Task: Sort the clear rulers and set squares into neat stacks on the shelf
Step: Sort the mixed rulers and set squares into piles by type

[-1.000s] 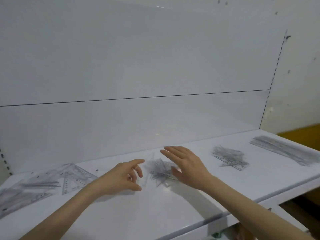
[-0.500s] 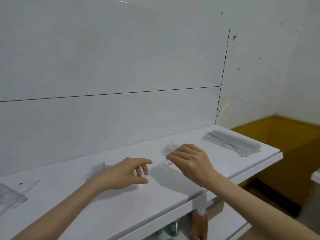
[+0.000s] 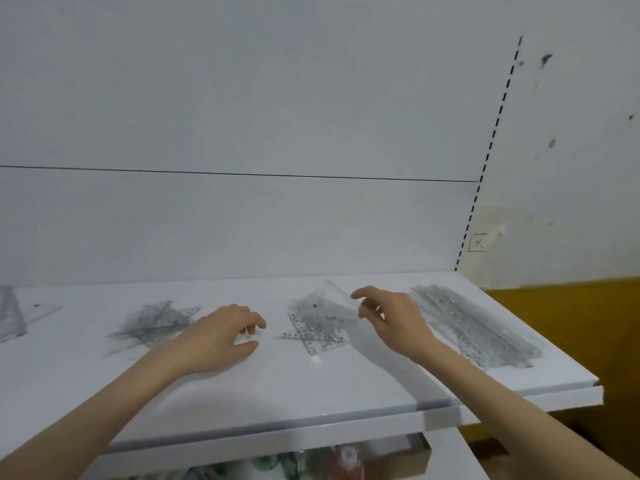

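On the white shelf (image 3: 311, 386) a loose pile of clear set squares (image 3: 317, 332) lies in the middle. My right hand (image 3: 393, 318) pinches one clear set square (image 3: 334, 299) by its edge and holds it tilted just above that pile. My left hand (image 3: 221, 336) rests on the shelf left of the pile, its fingers loosely curled with nothing visible in them. Behind my left hand lies a second pile of clear pieces (image 3: 156, 320). A stack of long clear rulers (image 3: 474, 327) runs along the right end, and more set squares (image 3: 10, 317) sit at the far left.
A white back panel (image 3: 242, 220) rises behind the shelf, with a perforated upright (image 3: 485, 161) at its right edge. Bottles (image 3: 346, 459) stand on a lower shelf under the front edge. A yellow-brown surface (image 3: 561, 327) lies beyond the shelf's right end.
The view has swung, bringing the middle pile and ruler stack closer. My right hand now pinches a set square raised off the middle pile. My left hand stays curled on the shelf.
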A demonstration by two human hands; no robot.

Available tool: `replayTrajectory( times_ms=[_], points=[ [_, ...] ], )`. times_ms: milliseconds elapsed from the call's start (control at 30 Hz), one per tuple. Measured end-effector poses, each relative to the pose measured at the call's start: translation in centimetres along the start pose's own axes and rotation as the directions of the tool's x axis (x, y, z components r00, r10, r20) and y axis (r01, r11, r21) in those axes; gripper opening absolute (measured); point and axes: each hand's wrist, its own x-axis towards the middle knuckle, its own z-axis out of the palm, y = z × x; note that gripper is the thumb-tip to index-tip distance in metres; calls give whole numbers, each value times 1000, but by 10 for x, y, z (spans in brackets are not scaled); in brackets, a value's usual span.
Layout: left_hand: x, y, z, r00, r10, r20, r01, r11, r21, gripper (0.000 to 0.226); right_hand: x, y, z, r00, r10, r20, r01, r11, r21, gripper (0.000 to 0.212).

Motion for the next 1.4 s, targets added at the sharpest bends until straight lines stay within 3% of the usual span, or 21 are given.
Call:
replayTrajectory(
  times_ms=[100, 233, 367, 633, 933, 1200, 1400],
  points=[
    [-9, 5, 5, 999, -47, 8, 47, 999, 18, 25, 14, 12, 13, 988, 83, 132, -101, 986, 131, 26],
    [-17, 5, 3, 994, -105, 5, 105, 994, 22, 26, 30, 26, 30, 979, 120, 163, -120, 993, -7, 25],
    [-11, 6, -1, 990, -137, -30, 139, 989, 50, 27, 44, 35, 45, 994, 80, 75, -64, 978, -201, 25],
    [7, 27, 7, 995, -102, 5, 97, 959, 268, 35, 49, 33, 33, 998, -23, -53, 18, 995, -93, 16],
    [-86, -35, -36, 948, -277, -154, 311, 909, 277, 34, 83, -68, 95, 971, -219, 93, 215, 975, 59, 17],
    [-201, -112, -71, 821, -516, -244, 561, 807, 183, 32, 112, -198, 160, 855, -448, 263, 426, 894, 137, 20],
    [-274, -202, -96, 758, -597, -261, 635, 767, 90, 29, 136, -308, 231, 798, -477, 368, 456, 878, 147, 28]
  ],
)
